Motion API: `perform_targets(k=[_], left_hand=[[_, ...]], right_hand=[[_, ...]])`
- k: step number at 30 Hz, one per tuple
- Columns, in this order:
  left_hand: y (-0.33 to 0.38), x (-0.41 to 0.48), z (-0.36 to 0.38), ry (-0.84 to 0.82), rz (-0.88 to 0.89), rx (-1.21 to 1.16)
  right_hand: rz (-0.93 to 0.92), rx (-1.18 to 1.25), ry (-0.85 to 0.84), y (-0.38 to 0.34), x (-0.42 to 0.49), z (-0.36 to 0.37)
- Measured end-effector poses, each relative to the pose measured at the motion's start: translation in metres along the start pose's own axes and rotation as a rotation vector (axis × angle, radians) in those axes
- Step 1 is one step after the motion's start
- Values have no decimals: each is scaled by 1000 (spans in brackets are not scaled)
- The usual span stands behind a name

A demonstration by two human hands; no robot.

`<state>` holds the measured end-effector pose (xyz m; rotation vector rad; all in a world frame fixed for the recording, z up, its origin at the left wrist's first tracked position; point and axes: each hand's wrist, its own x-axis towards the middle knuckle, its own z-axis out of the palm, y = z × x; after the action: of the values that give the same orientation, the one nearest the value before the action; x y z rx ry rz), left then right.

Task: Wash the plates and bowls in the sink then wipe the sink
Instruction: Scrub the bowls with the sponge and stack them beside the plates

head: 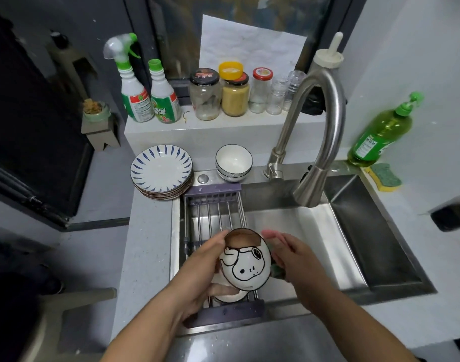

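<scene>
L hand (208, 259) grips cartoon bowl (246, 259) at rim; R hand (289, 257) on green sponge (276, 271), can't tell its hold. I'd scrub opp. L thumb, turning bowl.
</scene>
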<state>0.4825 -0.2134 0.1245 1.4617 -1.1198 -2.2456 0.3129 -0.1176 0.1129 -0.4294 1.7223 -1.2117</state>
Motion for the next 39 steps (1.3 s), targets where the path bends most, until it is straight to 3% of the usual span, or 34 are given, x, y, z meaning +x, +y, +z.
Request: perform_targets(k=[6,19,24,30,32,34,36,39], left_hand=[[7,9,26,-110,32,-8],[-33,30,158,140,177,384],[-38,23,202,236,249,403],[-26,5,231,186,203,163],[-20,-3,237,146,193,131],[-14,-12,241,114,205,84],[-8,-19,241,120,238,40],[-1,-26,241,139,306,22]], right_hand=[[11,105,11,-6,8,-46],[-96,178,-102,10,27,-206],[-158,-31,-7,8,21,-236],[-495,-119,-174,-15,9,-236],[-681,-319,-248,-23,6,-233],[-870,-676,-315,-20,9,-231],[-900,-983,-410,-19,8,-236],[-826,-837,-475,-27,-9,-243]])
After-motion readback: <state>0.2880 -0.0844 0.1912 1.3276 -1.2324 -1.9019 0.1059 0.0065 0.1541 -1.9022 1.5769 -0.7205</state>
